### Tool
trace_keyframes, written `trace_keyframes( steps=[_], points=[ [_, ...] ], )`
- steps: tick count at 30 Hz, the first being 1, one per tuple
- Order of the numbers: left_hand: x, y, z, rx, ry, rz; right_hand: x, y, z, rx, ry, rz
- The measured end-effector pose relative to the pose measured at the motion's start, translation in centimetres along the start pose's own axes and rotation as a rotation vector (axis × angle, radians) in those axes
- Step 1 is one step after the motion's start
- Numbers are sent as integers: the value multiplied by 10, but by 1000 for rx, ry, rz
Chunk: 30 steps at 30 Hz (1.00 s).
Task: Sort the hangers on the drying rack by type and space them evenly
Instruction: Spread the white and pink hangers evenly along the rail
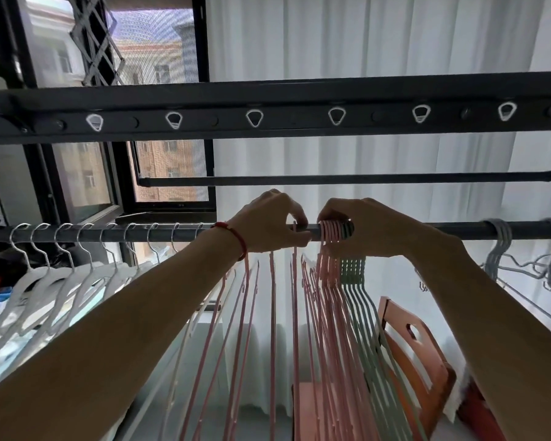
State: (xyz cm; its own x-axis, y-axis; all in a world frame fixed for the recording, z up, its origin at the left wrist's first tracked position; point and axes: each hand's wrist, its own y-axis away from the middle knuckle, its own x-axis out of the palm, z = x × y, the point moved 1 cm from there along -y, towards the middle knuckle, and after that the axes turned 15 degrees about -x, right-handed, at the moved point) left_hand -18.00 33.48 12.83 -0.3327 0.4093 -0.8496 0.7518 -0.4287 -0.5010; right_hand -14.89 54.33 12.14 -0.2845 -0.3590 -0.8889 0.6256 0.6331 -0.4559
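Note:
A dark rail (pixel 458 230) of the drying rack runs across the view. Several white hangers (pixel 61 281) with metal hooks hang spaced out on its left part. Pink hangers (pixel 272 313) hang spread in the middle, and a tight bunch of pink hangers (pixel 326 275) sits beside several green hangers (pixel 353 275). Grey hangers (pixel 500 249) hang at the right. My left hand (pixel 268 221) pinches the hook of one pink hanger on the rail. My right hand (pixel 363 227) grips the bunched pink hooks, just right of the left hand.
A wider rack bar with white-rimmed holes (pixel 255 117) crosses above, and a thinner bar (pixel 331 179) lies behind. White curtains (pixel 379 43) hang at the back, a window (pixel 159 58) at the left. An orange chair (pixel 417 354) stands below right.

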Motion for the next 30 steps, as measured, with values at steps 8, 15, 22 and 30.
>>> trace_keyframes(
  steps=[8,15,22,30],
  points=[
    [-3,-1,-3,5,-49,16,-2,9,-3,-5,-12,-26],
    [-4,-2,-6,-13,-67,49,-14,22,-8,3,-7,6],
    [-5,-3,-11,-5,-68,48,-37,52,-22,87,34,60],
    [-1,-6,-15,-6,-78,41,-65,101,-55,253,72,104]
  ],
)
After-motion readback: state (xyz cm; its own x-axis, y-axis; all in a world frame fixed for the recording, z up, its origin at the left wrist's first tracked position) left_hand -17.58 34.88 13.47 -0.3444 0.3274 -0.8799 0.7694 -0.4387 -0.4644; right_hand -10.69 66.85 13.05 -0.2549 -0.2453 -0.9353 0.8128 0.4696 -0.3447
